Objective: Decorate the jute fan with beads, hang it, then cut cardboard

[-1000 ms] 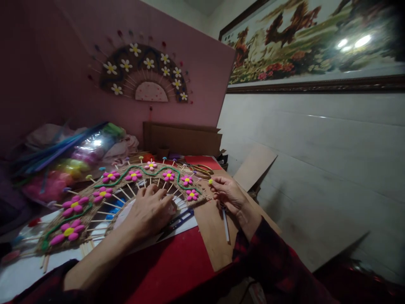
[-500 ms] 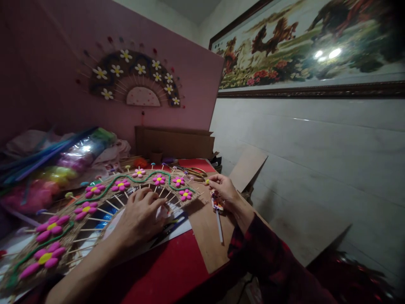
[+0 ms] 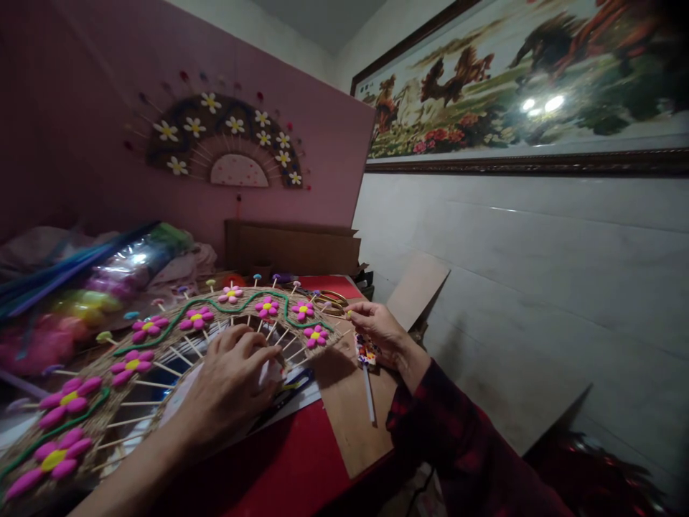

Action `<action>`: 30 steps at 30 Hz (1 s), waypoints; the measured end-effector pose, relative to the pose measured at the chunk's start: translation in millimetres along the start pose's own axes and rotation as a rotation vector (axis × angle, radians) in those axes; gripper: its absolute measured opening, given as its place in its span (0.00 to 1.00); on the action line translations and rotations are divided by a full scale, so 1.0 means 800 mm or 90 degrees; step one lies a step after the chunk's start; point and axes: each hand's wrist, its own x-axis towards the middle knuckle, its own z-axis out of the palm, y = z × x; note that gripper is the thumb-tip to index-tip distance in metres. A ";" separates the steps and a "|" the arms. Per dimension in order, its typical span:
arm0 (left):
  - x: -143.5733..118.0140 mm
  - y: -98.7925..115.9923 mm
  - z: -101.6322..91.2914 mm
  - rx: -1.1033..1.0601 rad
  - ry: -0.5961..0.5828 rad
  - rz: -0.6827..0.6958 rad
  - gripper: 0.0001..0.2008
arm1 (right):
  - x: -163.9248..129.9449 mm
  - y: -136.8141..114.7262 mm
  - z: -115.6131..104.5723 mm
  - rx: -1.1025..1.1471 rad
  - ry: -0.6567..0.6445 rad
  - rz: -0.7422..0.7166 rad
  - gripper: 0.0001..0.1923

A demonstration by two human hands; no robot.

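Observation:
A fan-shaped craft (image 3: pixel 183 316) of twine-covered band and thin sticks, with pink clay flowers and a wavy green line, lies across the table. My left hand (image 3: pixel 234 373) is curled over its inner half-circle, with the thumb side partly hidden. At the fan's right end, my right hand (image 3: pixel 380 327) pinches a tiny yellow clay ball (image 3: pixel 349 314) beside the stick tips. Whether the ball touches a stick, I cannot tell. Below that hand lies a patterned packet with a white stick (image 3: pixel 369 395). Several sticks along the outer edge carry coloured clay balls.
Scissors (image 3: pixel 331 298) lie behind the fan's right end. A dark cutter (image 3: pixel 285 395) is near my left hand. Bags of coloured clay (image 3: pixel 123 269) are piled at left. A cardboard sheet (image 3: pixel 360 424) covers the table's right edge, and a finished fan (image 3: pixel 231 136) hangs behind.
The fan has tilted slightly, its left part lower and its right end nearly in place. My right hand stays near that end with the yellow ball. The view has shifted a little.

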 end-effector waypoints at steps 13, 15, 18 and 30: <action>0.000 0.002 -0.001 -0.007 0.020 0.002 0.12 | -0.002 -0.005 0.001 0.079 -0.037 0.031 0.16; 0.001 0.003 -0.002 -0.008 0.023 0.001 0.11 | -0.003 -0.012 0.000 0.060 -0.043 0.016 0.15; 0.000 0.001 -0.001 -0.007 0.010 -0.007 0.11 | -0.006 -0.022 -0.001 0.047 -0.057 -0.011 0.14; 0.014 0.019 -0.013 -0.084 0.145 -0.031 0.09 | -0.078 -0.039 0.061 0.232 -0.140 0.087 0.16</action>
